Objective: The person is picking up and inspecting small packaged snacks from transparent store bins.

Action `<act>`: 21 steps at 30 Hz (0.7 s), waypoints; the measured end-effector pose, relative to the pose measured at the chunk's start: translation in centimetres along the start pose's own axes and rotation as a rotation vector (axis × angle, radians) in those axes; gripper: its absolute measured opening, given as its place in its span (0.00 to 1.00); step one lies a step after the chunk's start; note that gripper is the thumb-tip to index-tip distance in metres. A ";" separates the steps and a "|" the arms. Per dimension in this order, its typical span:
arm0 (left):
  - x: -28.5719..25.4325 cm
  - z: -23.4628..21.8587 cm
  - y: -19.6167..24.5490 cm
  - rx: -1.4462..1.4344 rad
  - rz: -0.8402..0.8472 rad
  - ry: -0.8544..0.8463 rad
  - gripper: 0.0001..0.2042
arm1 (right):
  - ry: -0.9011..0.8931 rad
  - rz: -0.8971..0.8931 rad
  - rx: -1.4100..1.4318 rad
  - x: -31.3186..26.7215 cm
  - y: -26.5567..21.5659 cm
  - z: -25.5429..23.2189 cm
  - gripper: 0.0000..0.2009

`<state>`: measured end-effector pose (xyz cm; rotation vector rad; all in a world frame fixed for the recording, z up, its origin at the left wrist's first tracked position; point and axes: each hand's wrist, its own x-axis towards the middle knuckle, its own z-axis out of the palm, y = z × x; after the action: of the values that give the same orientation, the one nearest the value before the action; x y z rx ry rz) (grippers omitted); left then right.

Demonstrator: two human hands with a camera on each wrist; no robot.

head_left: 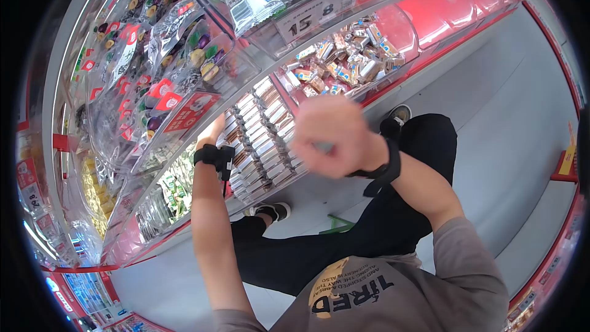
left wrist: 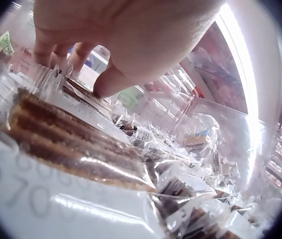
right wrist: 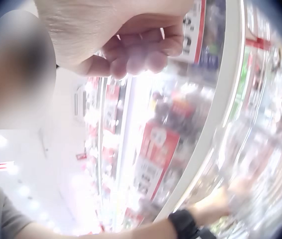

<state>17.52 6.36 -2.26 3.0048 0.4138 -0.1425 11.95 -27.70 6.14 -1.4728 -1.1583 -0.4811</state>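
Note:
In the head view the left hand (head_left: 212,130) reaches into a bin of wrapped bars (head_left: 255,126) laid in rows. Its thumb and fingers (left wrist: 81,55) are bent around the end of a wrapped bar (left wrist: 88,97) in the left wrist view; the fingertips are partly hidden. Brown layered bars (left wrist: 71,137) in clear wrap lie nearer that camera. Raised over the bin's right edge, the right hand (head_left: 332,135) is blurred in the head view. Its fingers (right wrist: 141,57) curl loosely in the right wrist view, with nothing seen in them.
Bagged goods (head_left: 153,67) fill the upper shelf at left, behind a clear front. A bin of small wrapped sweets (head_left: 350,61) is beyond the right hand, under a price label (head_left: 307,21). A green object (head_left: 337,224) stands on the grey floor (head_left: 491,104) near the person's feet.

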 end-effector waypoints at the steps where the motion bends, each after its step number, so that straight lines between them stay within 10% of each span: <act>1: -0.2 -0.2 0.2 -0.028 0.021 0.023 0.28 | 0.107 0.139 -0.081 0.2 0.3 -1.6 0.06; 4: -0.3 -1.0 1.1 -0.023 -0.022 -0.039 0.28 | 0.269 0.464 -0.454 0.2 4.2 -5.0 0.05; 6: -0.5 -1.1 1.9 -0.003 -0.085 -0.066 0.27 | 0.133 0.444 -1.051 -2.7 8.4 -6.7 0.05; 9: -0.5 -1.5 2.1 -0.014 -0.144 -0.135 0.28 | -0.241 0.848 -1.180 -3.6 9.2 -7.2 0.06; 18: -1.5 -3.2 2.7 -0.082 -0.203 -0.252 0.31 | -0.341 0.798 -0.870 -3.5 10.5 -7.9 0.08; 21: -1.6 -3.4 2.3 -0.095 -0.181 -0.281 0.31 | -0.130 0.761 -0.626 -4.7 11.6 -8.2 0.05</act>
<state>16.85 4.07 1.47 2.7922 0.6397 -0.5360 22.27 -35.45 -1.36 -2.3625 -0.4613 -0.2116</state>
